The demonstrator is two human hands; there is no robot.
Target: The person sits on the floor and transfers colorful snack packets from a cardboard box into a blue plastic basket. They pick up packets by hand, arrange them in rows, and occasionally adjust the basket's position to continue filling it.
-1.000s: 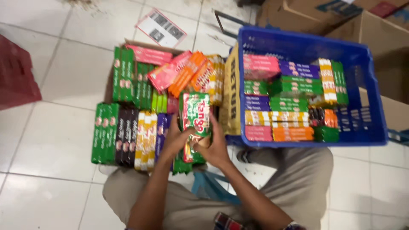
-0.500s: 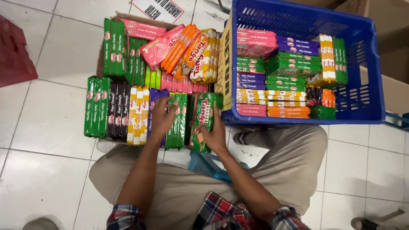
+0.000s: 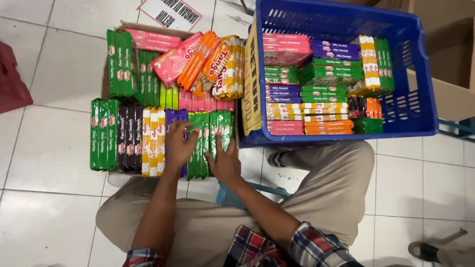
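Observation:
My left hand [image 3: 178, 146] rests flat on the purple and green wafer packs [image 3: 202, 129] in the front row of a cardboard box [image 3: 105, 84] on the floor. My right hand [image 3: 223, 159] presses on the green packs [image 3: 221, 123] at the row's right end. Both hands lie on the packs with fingers spread, lifting nothing. The front row runs green, brown, yellow, purple, green from left to right. Behind it lie more green packs [image 3: 121, 62], and pink, orange and yellow packs [image 3: 203, 62] piled loosely on top.
A blue plastic crate [image 3: 413, 111] stands to the right, filled with stacked pink, purple, green, yellow and orange packs. A red crate [image 3: 11, 79] sits at the far left. Cardboard boxes [image 3: 448, 47] stand behind the blue crate. A foot in a sandal [image 3: 438, 252] shows at bottom right.
A pack held upright in both hands a second ago has gone down into the front row. Both hands now lie flat on the row. The view has tilted down and moved closer.

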